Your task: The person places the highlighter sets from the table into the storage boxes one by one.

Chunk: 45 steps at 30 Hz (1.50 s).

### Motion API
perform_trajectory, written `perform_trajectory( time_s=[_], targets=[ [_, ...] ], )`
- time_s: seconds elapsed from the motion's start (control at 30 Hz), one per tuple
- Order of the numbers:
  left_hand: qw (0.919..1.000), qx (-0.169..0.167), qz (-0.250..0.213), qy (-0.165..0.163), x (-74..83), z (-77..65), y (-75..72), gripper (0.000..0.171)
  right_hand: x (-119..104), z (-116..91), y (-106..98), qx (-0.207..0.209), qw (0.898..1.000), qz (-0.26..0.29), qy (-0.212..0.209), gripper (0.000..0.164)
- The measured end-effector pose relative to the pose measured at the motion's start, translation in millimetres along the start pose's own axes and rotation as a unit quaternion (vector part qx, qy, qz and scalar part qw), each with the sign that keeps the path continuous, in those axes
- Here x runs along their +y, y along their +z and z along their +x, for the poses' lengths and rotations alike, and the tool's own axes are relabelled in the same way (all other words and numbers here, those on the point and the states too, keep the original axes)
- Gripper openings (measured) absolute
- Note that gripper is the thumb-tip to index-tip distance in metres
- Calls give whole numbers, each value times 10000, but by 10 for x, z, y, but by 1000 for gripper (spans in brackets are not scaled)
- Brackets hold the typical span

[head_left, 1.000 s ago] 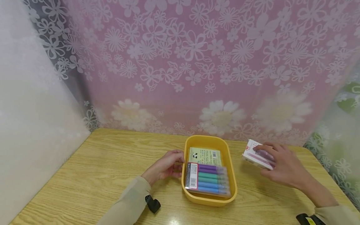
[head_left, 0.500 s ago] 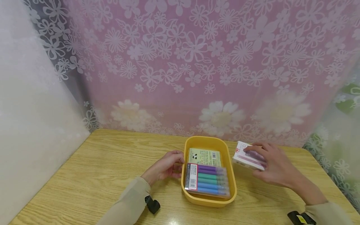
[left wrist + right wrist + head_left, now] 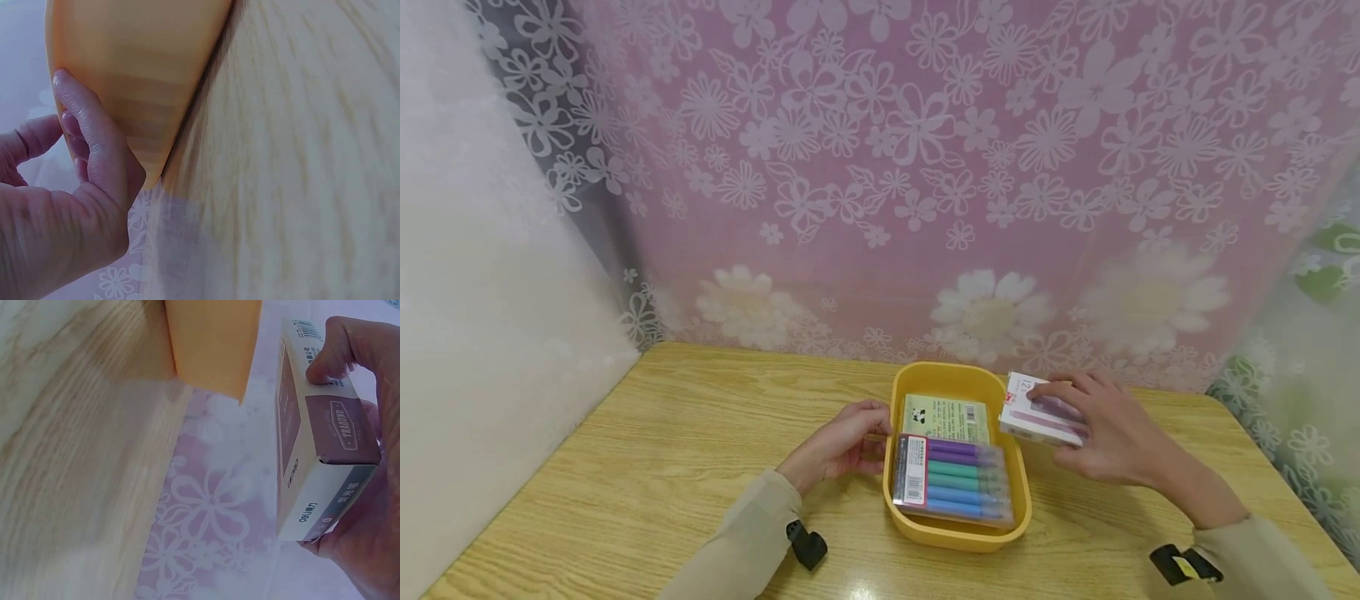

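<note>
In the head view a yellow plastic bin (image 3: 958, 540) stands on the table. Inside lie a pale green panda-print packet (image 3: 951, 417) and, nearer me, a clear pack of purple, green and blue pens (image 3: 955, 479). My left hand (image 3: 846, 446) pinches the bin's left rim; in the left wrist view its fingers lie along the outer wall (image 3: 144, 69), thumb at the edge. My right hand (image 3: 1108, 429) grips a small white and mauve cardboard box (image 3: 1041, 410), which overlaps the bin's right rim in the head view. The right wrist view shows the box (image 3: 325, 444) held above table height.
The wood-grain table (image 3: 700, 433) ends at a pink floral curtain (image 3: 850, 208) behind the bin. Pale sheeting (image 3: 497, 292) hangs along the left side. A leaf-patterned curtain (image 3: 1322, 333) hangs at the right.
My right hand has carried the cardboard box leftward, from right of the bin to its right rim. The left hand and the bin have hardly moved.
</note>
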<state>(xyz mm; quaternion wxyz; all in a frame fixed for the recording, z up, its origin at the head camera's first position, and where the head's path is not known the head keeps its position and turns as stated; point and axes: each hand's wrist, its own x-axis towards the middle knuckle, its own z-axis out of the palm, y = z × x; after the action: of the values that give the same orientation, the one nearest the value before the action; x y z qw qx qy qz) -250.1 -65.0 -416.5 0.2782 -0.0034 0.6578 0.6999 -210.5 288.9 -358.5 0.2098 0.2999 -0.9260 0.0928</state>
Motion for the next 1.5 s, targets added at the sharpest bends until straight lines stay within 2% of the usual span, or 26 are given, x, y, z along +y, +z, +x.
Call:
perform_trajectory(
  time_s=[0.3,0.83,1.1,1.5],
  targets=[
    [10000,45,-2,-36,10,29,-15,34,-87,207,12,-433,9991,-22,13,62],
    [10000,24,11,-58,-17,17,-21,32,-278,479,196,-1185,9926,268,-54,57],
    [10000,18,35,-19,-26,16,-11,37,-340,593,247,-1380,9902,188,-124,57],
    [10000,-29,-14,-18,-15,28,-9,33,-362,749,346,-1648,9855,285,-274,55]
  ],
)
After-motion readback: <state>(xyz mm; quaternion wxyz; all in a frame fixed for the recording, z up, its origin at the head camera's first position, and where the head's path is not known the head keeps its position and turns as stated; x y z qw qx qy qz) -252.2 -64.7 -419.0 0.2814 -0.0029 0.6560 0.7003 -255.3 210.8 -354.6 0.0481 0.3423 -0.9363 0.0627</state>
